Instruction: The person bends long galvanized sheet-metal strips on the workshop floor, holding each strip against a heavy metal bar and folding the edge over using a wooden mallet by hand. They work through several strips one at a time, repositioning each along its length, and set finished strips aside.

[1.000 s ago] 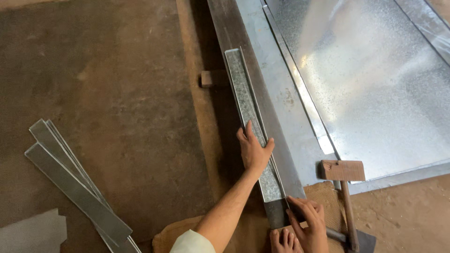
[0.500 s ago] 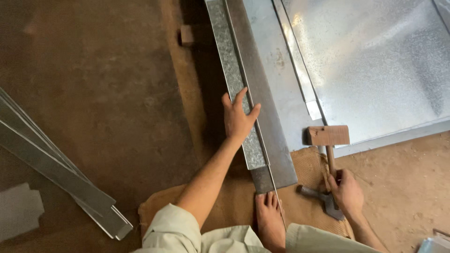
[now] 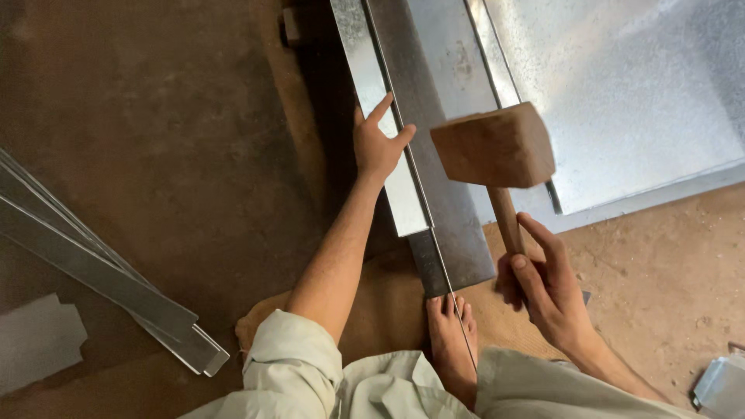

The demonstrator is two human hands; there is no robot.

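Seen from the camera on my head, looking down: my right hand (image 3: 547,283) gripped the handle of a wooden mallet (image 3: 494,146) and held its block head raised over a long steel bar (image 3: 434,155) on the ground. Half a second before, that hand had only just closed on the mallet where it lay on the dirt beside the large metal sheet (image 3: 621,85); a second before, it was down by my foot. The lift meant the striking stage of the work was beginning.

My left hand (image 3: 379,143) lay flat, fingers spread, pressing a narrow metal strip (image 3: 384,124) against the bar, as it had through all three frames. It pinned the strip rather than gripped it. The strip ran away from me along the bar's left edge, its near end just short of the bar's end.

My bare foot (image 3: 450,341) rested on brown sacking just beyond the bar's end, close below the mallet's path. A bundle of spare strips (image 3: 101,271) lay well apart at left, and a small metal piece (image 3: 720,384) showed at the lower right edge.
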